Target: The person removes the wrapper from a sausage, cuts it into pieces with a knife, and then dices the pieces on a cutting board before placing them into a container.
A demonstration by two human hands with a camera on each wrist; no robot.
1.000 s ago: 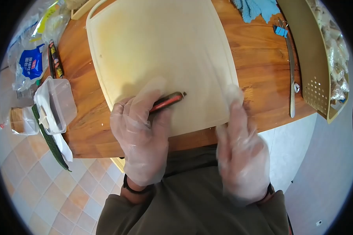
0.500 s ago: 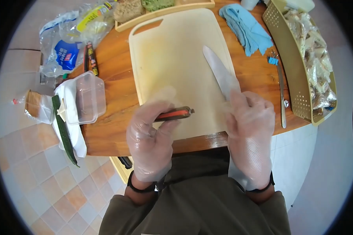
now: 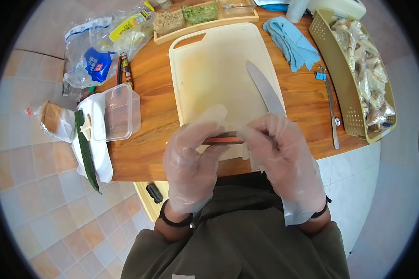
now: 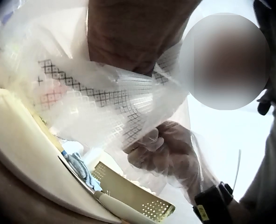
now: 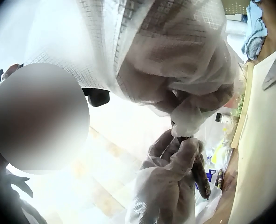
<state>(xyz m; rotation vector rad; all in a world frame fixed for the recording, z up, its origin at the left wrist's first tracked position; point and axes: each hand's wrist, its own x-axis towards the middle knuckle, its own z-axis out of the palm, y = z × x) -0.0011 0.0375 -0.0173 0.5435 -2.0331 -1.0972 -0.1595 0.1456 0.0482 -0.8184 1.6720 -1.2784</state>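
Observation:
Both hands wear clear plastic gloves and meet over the near edge of the cream cutting board [image 3: 214, 56]. My left hand [image 3: 188, 167] grips a slim sausage in a dark and red wrapper [image 3: 221, 140] between thumb and fingers. At its right end, my right hand [image 3: 291, 160] pinches the tip, which its fingers hide. In the right wrist view, the sausage's other end [image 5: 202, 177] sticks out past the left hand. A knife [image 3: 264, 86] lies on the board's right side, its handle behind my right hand in the head view.
On the left are a clear plastic box [image 3: 125, 111], a cucumber [image 3: 86, 151], bagged bread [image 3: 56, 121] and more wrapped sausages [image 3: 126, 69]. A wooden tray [image 3: 209, 30] with food containers stands behind the board. To the right lie a blue cloth [image 3: 293, 44], a thin metal utensil [image 3: 332, 114] and a perforated basket [image 3: 333, 65] of wrapped pieces.
My right hand has come from the board's right side, beside the knife, over to the sausage's end and now pinches it. My left hand still holds the sausage. The head view has shifted.

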